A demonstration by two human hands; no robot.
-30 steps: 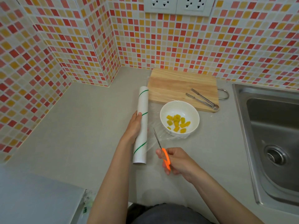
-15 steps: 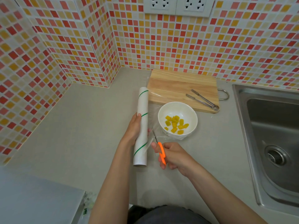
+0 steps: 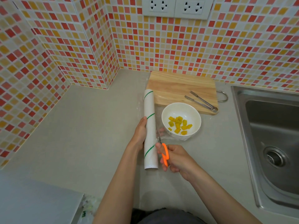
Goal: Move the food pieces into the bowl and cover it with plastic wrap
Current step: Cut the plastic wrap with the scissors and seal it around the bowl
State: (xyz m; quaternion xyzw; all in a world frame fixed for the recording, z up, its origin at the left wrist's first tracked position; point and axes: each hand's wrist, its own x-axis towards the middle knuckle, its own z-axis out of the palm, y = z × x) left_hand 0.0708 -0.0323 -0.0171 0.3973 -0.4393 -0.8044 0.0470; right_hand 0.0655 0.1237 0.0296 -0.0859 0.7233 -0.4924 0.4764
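the bowl (image 3: 181, 109) is white, the food pieces (image 3: 179, 125) yellow. the roll (image 3: 150, 126) is white with thin green stripes, the scissors (image 3: 165, 154) have orange handles. the plastic wrap (image 3: 161, 131) looks clear, the tabletop (image 3: 80, 126) grey.

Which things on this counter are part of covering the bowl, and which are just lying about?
In use: bowl, yellow food pieces, plastic wrap roll in left hand, orange scissors in right hand.

Lying about: cutting board, tongs, sink, wall sockets.
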